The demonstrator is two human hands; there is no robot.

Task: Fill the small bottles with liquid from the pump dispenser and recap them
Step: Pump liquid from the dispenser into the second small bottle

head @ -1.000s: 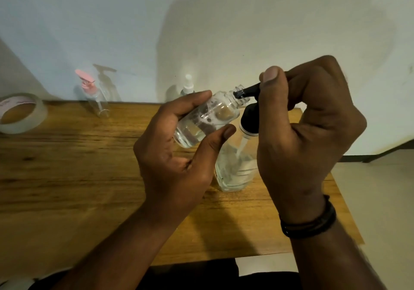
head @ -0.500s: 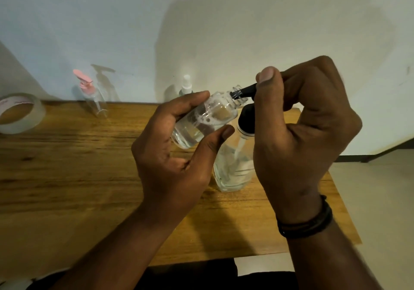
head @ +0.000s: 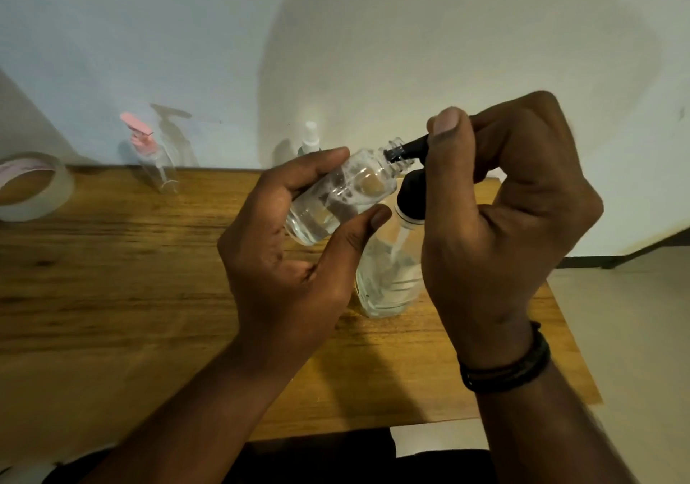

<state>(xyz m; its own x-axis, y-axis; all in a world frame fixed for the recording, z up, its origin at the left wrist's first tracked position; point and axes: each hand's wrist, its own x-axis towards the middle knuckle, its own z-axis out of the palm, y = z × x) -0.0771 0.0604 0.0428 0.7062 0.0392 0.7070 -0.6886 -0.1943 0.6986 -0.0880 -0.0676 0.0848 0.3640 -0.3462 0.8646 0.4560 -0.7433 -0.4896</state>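
Observation:
My left hand (head: pixel 295 259) grips a small clear glass bottle (head: pixel 336 199), tilted with its open threaded neck pointing up and right. Clear liquid fills part of it. The black spout (head: pixel 407 149) of the pump dispenser (head: pixel 388 282) pokes into that neck. My right hand (head: pixel 500 222) curls over the black pump head, thumb on top of the spout. The dispenser is a clear bottle standing on the wooden table (head: pixel 130 296), partly hidden behind both hands.
A clear bottle with a pink pump (head: pixel 153 154) and a small bottle with a white spray top (head: pixel 310 140) stand at the table's back edge by the wall. A roll of tape (head: pixel 30 184) lies at the far left. The table's right edge drops to the floor.
The hands, the small bottle and the pump spout have stayed almost where they were, with only a slight shift of the view. The spout stays in the bottle's neck.

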